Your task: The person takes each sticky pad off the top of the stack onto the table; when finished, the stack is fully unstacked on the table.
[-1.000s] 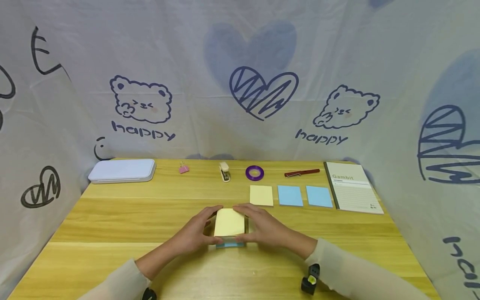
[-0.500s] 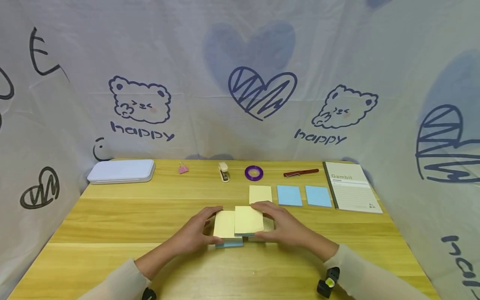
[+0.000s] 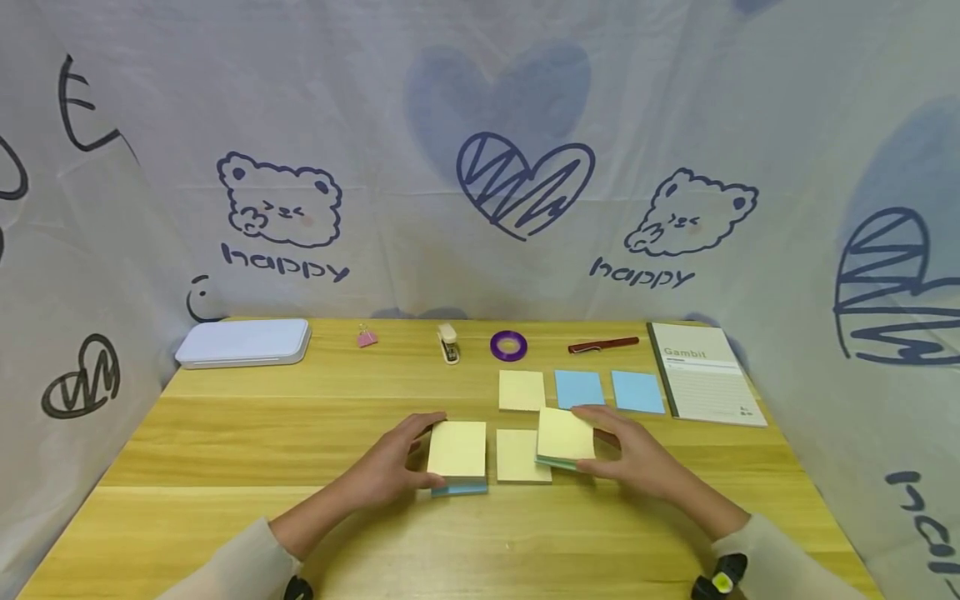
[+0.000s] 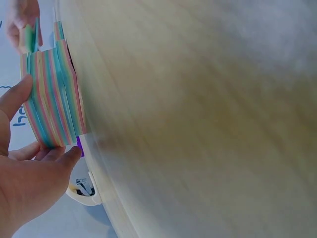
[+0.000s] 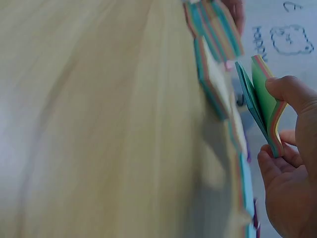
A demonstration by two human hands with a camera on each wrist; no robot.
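In the head view, my left hand (image 3: 386,467) grips a thick stack of sticky notes (image 3: 457,450), yellow on top with blue showing at its lower front edge. Thumb and fingers clasp its sides; the left wrist view shows the stack's striped, many-coloured edges (image 4: 52,99). My right hand (image 3: 641,458) pinches a thinner yellow-topped sticky note pad (image 3: 566,432), held raised. In the right wrist view this pad is bent and split open, showing green sheets (image 5: 265,96). Another yellow sticky note pad (image 3: 519,457) lies between the hands, partly overlapped by the raised one.
Behind the hands lie a yellow pad (image 3: 521,391) and two blue pads (image 3: 579,388). Along the back are a white case (image 3: 243,342), pink binder clip (image 3: 367,337), stapler (image 3: 448,343), purple tape roll (image 3: 508,346), dark red pen (image 3: 603,345) and notebook (image 3: 705,373).
My right hand has drawn a sticky note pad off the stack and carried it rightward, uncovering the yellow pad on the table. My left hand stays on the stack.
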